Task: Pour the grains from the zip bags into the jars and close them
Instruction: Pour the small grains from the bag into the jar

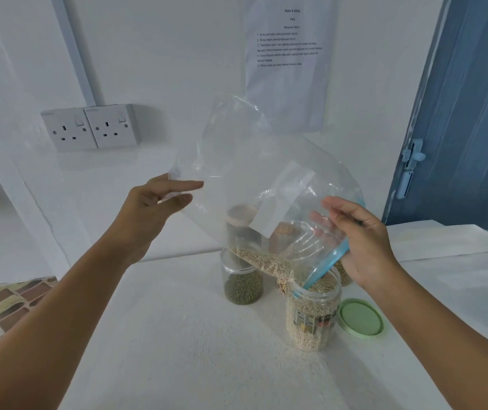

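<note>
A large clear zip bag (254, 173) with a blue zip edge hangs tilted over an open plastic jar (313, 315) nearly full of pale grains. The bag's blue mouth dips into the jar's opening, and a band of pale grains lies along the bag's lower fold. My left hand (160, 199) pinches the bag's raised bottom corner. My right hand (364, 241) grips the bag by its zip edge just above the jar. The jar's green lid (360, 318) lies flat on the table to its right.
A jar of green beans (242, 282) stands left of the open jar, with two more jars behind, seen through the bag. The white table (177, 335) meets a white wall with a double socket (89, 127). A blue door (467, 113) is at right.
</note>
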Available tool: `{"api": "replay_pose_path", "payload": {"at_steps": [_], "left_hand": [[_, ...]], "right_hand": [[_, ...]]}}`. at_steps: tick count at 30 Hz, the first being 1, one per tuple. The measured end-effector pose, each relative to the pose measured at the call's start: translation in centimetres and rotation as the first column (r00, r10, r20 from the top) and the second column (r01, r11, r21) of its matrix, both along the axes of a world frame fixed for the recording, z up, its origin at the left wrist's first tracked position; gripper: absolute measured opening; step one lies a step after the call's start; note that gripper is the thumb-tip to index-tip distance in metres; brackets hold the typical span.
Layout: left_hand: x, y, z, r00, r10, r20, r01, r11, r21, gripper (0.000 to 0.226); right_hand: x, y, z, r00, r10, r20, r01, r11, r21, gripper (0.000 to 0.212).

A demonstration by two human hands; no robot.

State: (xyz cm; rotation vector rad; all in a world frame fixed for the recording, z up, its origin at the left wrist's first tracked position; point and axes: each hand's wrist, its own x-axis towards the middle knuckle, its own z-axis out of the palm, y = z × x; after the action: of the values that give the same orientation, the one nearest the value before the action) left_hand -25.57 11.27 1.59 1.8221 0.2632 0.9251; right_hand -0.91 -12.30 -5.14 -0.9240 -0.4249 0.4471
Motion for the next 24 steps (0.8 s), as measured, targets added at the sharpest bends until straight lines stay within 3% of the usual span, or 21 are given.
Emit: {"api": "replay_pose_path", "payload": {"at_steps": [5,16,21,24], "left_hand": [[0.0,-0.8,-2.0,1.0,-0.011,0.005,0.011,0.997,-0.08,0.049],[1.2,-3.3,-6.1,0.999,0.02,-0.037,-0.031,0.946,-0.321,0.041],[2.7,-7.2,-8.3,0.977,-0.178,-0.117,0.121,0.917,-0.38,0.035],[4.1,-7.2,-8.5,0.975,-0.176,-0.138,0.101,0.897,-0.43,0.036]], "right_hand": [[-0.4,0.1,-0.1,1.0,0.01,-0.014,-0.01,1.0,0.009,0.025],[-0.4,0.3,-0.2,1.0,0.014,-0.019,-0.014,1.0,0.012,0.023],[-0.2,0.2,-0.2,0.999,0.018,-0.027,-0.018,1.0,0.009,0.023],[-0.1,0.3,-0.3,0.999,0.027,-0.03,-0.027,1.0,0.014,0.023]]}}
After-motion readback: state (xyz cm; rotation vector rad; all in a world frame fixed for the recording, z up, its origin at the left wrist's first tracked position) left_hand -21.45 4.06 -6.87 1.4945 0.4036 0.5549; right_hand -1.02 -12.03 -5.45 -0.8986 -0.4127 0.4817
